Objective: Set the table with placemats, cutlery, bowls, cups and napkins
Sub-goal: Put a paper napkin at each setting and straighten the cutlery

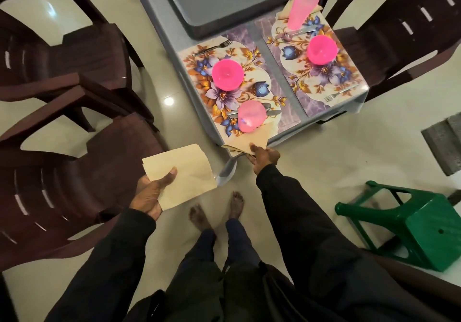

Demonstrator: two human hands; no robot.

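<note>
Your right hand (265, 158) pinched the folded napkin (249, 139) between thumb and curled fingers. This napkin lay on the near edge of the near placemat (249, 55), its tip meeting the pink cup (252, 119); whether it sat under the cup could not be determined. Your left hand (149, 194) gripped a stack of flat napkins (182, 172) left of that placemat and nearer to you, thumb pressed on top, fingers curled underneath. A pink bowl (227, 74) occupied the placemat's centre.

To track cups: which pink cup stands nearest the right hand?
The cup on the nearer placemat, just beyond the right hand; the other cup stands farther off.
</note>
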